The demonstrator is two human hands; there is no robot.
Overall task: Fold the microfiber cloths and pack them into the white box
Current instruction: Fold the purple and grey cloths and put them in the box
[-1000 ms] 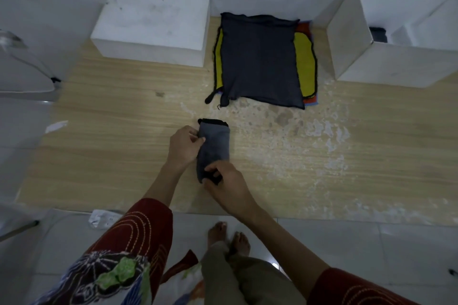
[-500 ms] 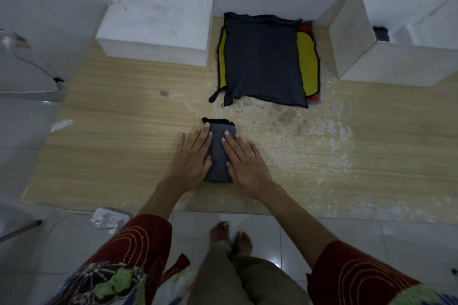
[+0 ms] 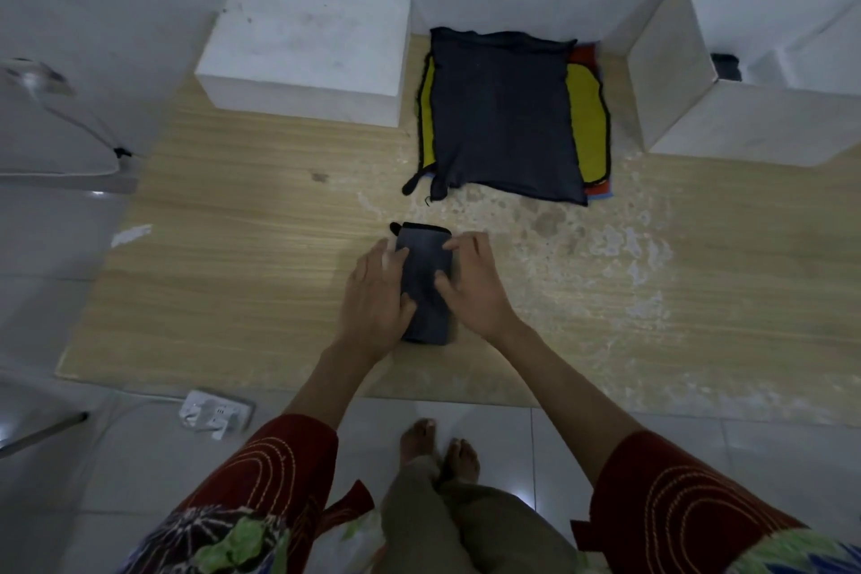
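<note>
Far left edge of the frame: a pale padded object (image 3: 42, 131), partly cut off and not identifiable.

Lower left, on the tiled floor (image 3: 466, 424): a white power strip (image 3: 214, 410) with its cord running left.

Upper left of the table (image 3: 233, 284): a closed white block-shaped box (image 3: 307, 47), set against the wall, smudged on top.

Centre of the frame, near the table's front edge: one folded dark grey microfiber cloth (image 3: 425, 280), a narrow bundle lying lengthwise away from the person, a small black loop showing at its far left corner.

Left hand (image 3: 375, 298): flat, palm down, fingers extended and slightly spread, lying on the left side of the folded cloth and on the table beside it. Fingertips blurred.

Right hand (image 3: 470, 284): flat, palm down, fingers loosely spread, thumb lying on the cloth, resting on the cloth's right side. Neither hand pinches anything.

Upper centre, between the two white boxes: a stack of unfolded cloths (image 3: 503, 117), a dark grey one on top, yellow with black trim beneath, red and blue edges showing at the right.

Upper right: an open white box (image 3: 671, 79), a dark item (image 3: 726, 66) just visible inside.

Bottom of the frame: red embroidered sleeves (image 3: 675, 503) and bare feet (image 3: 438, 447) on the floor.
</note>
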